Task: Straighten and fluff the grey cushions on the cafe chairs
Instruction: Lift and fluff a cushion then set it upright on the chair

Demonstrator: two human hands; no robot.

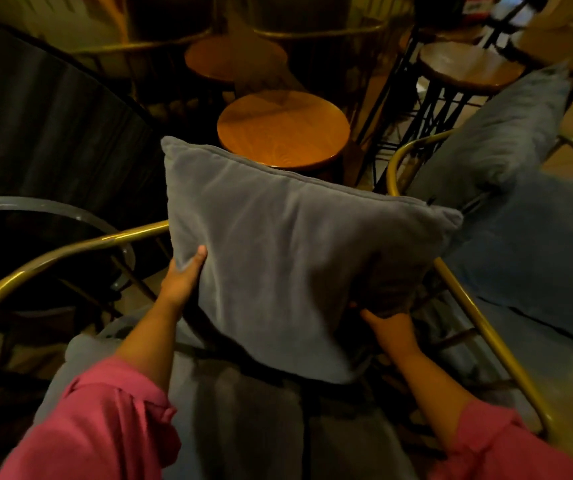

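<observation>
Fingers of the left hand (182, 275) wrap around the left edge of a grey cushion (288, 251), the thumb lying flat on its front face and the rest hidden behind the fabric. On the other side, the right hand (387, 323) grips the cushion's lower right corner from below; its fingers disappear into the bunched fabric, so I cannot tell exactly how they are curled, though the corner looks squeezed. Both arms wear pink sleeves (105, 420) pushed up the forearm.

Held up between the two hands, the cushion stands nearly upright, tilted a little, above the seat of a chair with a curved brass-coloured frame (70, 249). Grey padding (243, 427) covers that seat beneath it. Just to the right, a second chair holds another grey cushion (506, 129) leaning against its back, with a bluish seat pad (534, 258) below.

Behind the held cushion stands a round wooden stool (283, 128), with another round stool (236, 58) farther back and a dark-legged stool (468, 67) to the right. A dark round counter with a glassy rim (42, 206) sits at the left. The room is dim and warm-lit.
</observation>
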